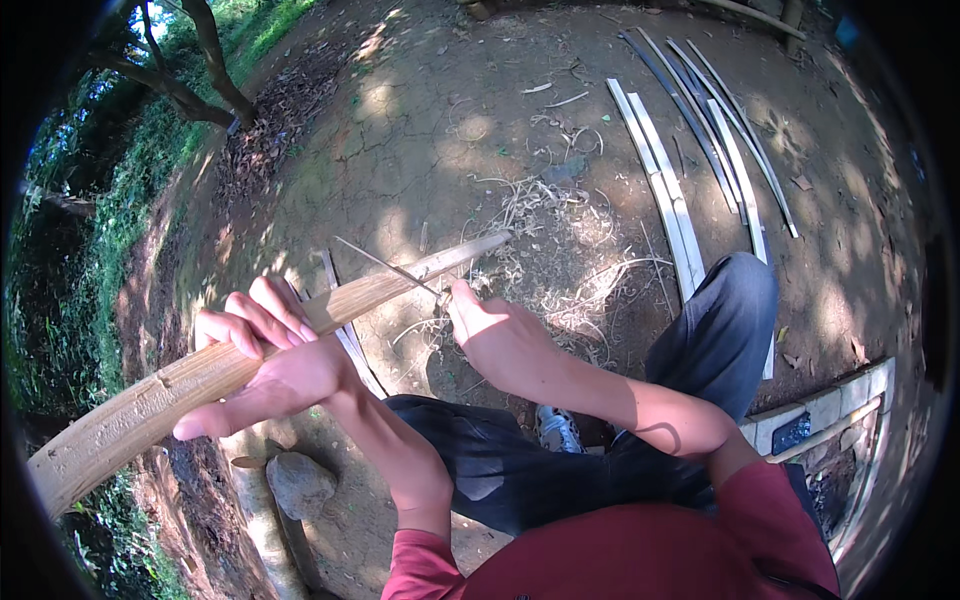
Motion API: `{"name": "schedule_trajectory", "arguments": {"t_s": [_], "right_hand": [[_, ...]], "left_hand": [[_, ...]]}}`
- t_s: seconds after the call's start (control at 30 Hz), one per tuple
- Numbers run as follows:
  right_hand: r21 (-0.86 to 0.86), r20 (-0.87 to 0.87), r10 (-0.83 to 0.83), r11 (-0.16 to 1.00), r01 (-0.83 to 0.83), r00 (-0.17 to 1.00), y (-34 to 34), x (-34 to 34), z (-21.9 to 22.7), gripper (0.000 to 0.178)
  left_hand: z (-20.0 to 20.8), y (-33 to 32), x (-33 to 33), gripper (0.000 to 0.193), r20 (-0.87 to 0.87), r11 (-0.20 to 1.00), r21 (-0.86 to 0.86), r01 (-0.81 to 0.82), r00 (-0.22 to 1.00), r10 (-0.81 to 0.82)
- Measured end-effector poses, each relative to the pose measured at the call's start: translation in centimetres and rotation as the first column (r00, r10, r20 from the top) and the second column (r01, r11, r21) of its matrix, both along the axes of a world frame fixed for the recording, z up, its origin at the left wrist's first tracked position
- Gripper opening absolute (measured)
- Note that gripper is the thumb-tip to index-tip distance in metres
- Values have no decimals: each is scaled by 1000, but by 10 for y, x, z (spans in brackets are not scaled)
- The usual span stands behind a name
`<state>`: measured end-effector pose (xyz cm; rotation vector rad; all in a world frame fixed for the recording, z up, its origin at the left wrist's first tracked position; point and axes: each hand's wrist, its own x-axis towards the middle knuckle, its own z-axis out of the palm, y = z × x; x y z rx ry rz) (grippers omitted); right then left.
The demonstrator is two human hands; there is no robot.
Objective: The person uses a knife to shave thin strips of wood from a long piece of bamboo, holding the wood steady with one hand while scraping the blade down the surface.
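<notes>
Nearest, a dark red shirt (620, 555) showed above dark trousers (470, 465) and a shoe (558, 430) too small to tell whether it bore lettering. The left hand (295, 375) had its fingers curled around a long wooden strip (190, 385), which slanted from lower left toward the middle. The right hand (505, 345) had its fingers closed on a thin knife (390, 267), its blade across the strip. Beyond lay pale shavings (580, 310), then long slats (665, 190) on bare earth (420, 150).

Long pale wooden strip (190, 382) slanting up rightward; thin knife (390, 268) crosswise near upper end.
</notes>
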<state>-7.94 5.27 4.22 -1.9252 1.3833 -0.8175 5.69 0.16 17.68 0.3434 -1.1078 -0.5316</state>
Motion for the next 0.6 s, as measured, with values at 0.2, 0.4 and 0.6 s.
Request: {"name": "schedule_trajectory", "arguments": {"t_s": [0.2, 0.4, 0.6], "right_hand": [[129, -72, 77, 989, -68, 994, 10, -5, 15, 49], [112, 78, 57, 992, -65, 995, -5, -6, 5, 31], [302, 396, 18, 942, -148, 918, -8, -39, 0, 33]], "left_hand": [[-8, 5, 7, 79, 45, 945, -57, 323, 946, -321], [-7, 1, 9, 80, -9, 994, -12, 108, 994, -108], [-5, 7, 12, 81, -60, 969, -15, 248, 967, -249]]}}
